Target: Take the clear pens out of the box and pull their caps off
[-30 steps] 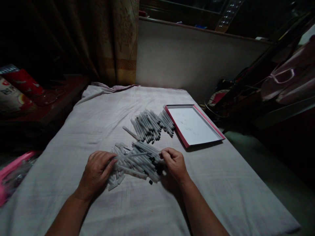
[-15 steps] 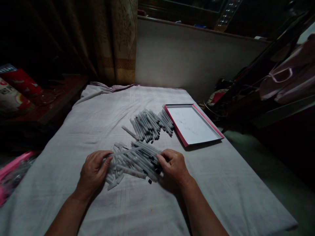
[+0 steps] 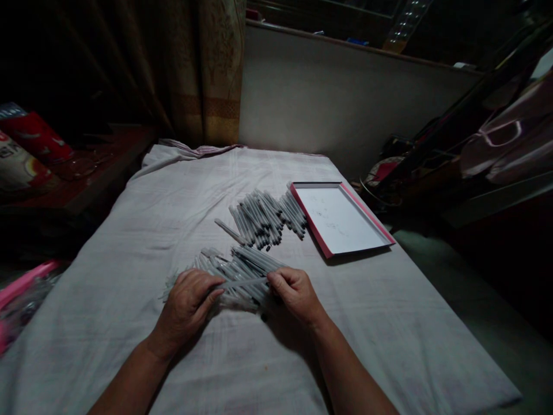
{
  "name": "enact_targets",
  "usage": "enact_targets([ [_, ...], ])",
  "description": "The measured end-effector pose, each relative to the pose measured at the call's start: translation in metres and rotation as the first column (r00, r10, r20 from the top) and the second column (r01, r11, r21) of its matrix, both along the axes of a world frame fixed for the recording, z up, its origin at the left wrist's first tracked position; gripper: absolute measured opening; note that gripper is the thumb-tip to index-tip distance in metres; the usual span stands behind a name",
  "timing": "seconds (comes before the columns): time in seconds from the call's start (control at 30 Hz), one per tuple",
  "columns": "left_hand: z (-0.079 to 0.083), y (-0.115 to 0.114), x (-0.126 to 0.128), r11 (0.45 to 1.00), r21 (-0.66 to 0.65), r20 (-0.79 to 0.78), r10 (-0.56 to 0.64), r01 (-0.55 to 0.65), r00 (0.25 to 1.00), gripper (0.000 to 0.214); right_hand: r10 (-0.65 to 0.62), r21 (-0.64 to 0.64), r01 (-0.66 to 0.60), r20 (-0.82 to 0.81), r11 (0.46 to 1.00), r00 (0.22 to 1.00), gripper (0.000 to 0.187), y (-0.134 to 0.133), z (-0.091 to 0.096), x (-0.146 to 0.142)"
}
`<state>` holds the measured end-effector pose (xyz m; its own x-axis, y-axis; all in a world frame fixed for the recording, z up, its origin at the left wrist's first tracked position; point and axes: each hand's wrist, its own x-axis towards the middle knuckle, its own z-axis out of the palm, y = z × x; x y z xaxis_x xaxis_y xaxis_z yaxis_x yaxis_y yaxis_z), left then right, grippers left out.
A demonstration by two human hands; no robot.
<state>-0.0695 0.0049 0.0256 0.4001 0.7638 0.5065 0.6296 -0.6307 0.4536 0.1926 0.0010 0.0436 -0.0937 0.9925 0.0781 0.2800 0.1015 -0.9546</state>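
A translucent pen barrel (image 3: 244,283) is stretched level between my two hands. My left hand (image 3: 190,300) pinches its left end between thumb and fingers. The other end is in the closed fingers of my right hand (image 3: 297,293), which hide its tip. Just behind and under it lies a loose pile of clear pen barrels (image 3: 242,266), partly covered by my hands. A small black plug (image 3: 264,317) rests at the near edge of this pile. Farther back, a heap of pens with dark ends (image 3: 257,216) lies side by side.
A shallow red-rimmed box lid (image 3: 345,222) with a white inside stands right of the heap. Pale checked cloth (image 3: 224,369) covers the table. At left are a pink-edged item (image 3: 26,282) and a dark side table with packets (image 3: 37,138).
My left hand has moved right and slightly nearer, bringing its barrel across to my right hand. The right hand has shifted a little left and now grips the barrel's other end.
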Motion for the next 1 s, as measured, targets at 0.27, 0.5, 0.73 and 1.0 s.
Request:
enact_targets([
  [0.27,0.016,0.001,-0.007,0.978,-0.208,0.083,-0.006,0.023,0.997,0.024,0.049,0.308,-0.046,-0.003,0.95,0.999,0.022,-0.002,0.004,0.0],
  [0.5,0.017,0.001,-0.029,0.86,-0.502,0.248,0.249,-0.095,0.936,0.044,-0.197,0.336,0.219,-0.099,0.916,0.975,0.013,0.005,0.0,0.024],
  [0.73,0.0,0.018,-0.032,0.964,-0.037,-0.002,0.264,-0.264,0.964,0.032,-0.226,0.473,0.072,0.277,0.878,0.934,0.014,0.005,-0.018,0.009],
  [1.0,-0.026,0.02,-0.04,0.956,-0.078,-0.044,0.279,-0.282,0.959,0.037,-0.284,0.498,0.012,0.474,0.867,0.833,0.015,0.005,-0.021,0.005],
])
